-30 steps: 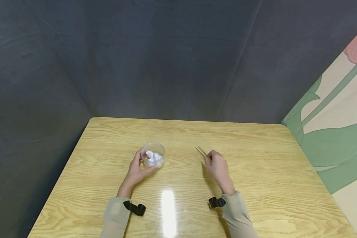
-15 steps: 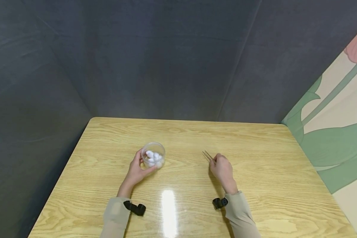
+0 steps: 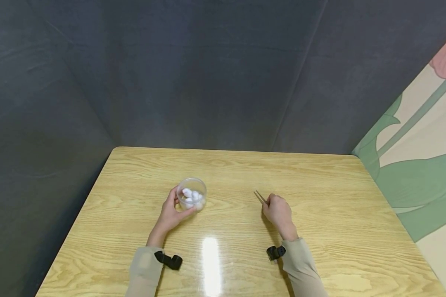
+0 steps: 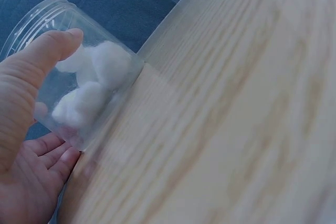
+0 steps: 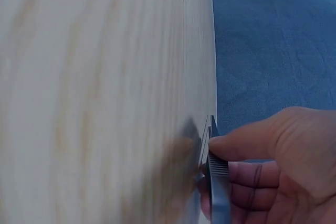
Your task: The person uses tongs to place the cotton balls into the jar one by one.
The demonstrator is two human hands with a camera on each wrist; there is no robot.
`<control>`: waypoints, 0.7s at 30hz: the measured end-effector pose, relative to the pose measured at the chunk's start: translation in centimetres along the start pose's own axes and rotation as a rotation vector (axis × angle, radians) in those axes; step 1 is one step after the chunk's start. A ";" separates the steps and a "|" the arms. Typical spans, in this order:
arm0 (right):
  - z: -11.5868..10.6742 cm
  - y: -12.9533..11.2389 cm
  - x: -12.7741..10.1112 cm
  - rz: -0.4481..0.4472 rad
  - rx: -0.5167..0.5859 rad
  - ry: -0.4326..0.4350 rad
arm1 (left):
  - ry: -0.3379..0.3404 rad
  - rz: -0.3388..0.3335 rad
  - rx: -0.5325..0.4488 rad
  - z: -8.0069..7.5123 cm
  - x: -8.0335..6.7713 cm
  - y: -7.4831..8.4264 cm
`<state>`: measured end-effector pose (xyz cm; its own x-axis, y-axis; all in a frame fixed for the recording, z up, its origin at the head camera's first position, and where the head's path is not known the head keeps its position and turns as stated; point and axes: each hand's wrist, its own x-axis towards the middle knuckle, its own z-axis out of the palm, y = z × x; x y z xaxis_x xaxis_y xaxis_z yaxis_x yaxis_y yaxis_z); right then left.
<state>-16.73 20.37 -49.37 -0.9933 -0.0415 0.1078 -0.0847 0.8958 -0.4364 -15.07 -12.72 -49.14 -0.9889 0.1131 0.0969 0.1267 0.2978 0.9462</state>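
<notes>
A clear plastic jar (image 3: 191, 194) without a lid stands on the table, with several white cotton balls (image 4: 94, 77) inside it. My left hand (image 3: 172, 212) holds the jar from its left and near side, the thumb across the wall in the left wrist view and the other fingers behind. To the right, my right hand (image 3: 278, 211) pinches a pair of metal tweezers (image 5: 218, 174) between thumb and fingers over their ridged grip. The tweezers' tips point away and to the left, slightly apart, with nothing between them, and the tweezers cast a shadow on the wood.
The wooden table (image 3: 223, 165) reaches back to a dark curtain (image 3: 208, 82) behind its far edge. A flower-patterned cloth (image 3: 412, 181) hangs along the right side. Each wrist carries a small black camera (image 3: 169, 260) on a strap.
My right hand has moved a little right and toward me with the tweezers, mostly in the first half second. The left hand and the jar have stayed in place.
</notes>
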 end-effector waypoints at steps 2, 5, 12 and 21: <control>-0.1 0.0 0.0 -0.009 -0.015 -0.008 | 0.002 -0.002 -0.003 0.0 0.0 0.0; -0.2 -0.2 0.1 -0.023 -0.031 -0.016 | 0.005 -0.006 -0.002 0.0 -0.1 0.0; -0.6 -0.6 0.2 -0.002 -0.005 -0.065 | 0.006 -0.012 0.013 -0.2 0.0 0.1; -1.7 -1.5 0.3 0.048 0.002 -0.060 | -0.045 -0.007 0.038 -0.6 0.7 -0.7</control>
<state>-16.78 19.79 -47.23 -0.9992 -0.0246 0.0329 -0.0366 0.8966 -0.4414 -15.86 -13.42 -49.60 -0.9852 0.1536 0.0756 0.1238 0.3344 0.9343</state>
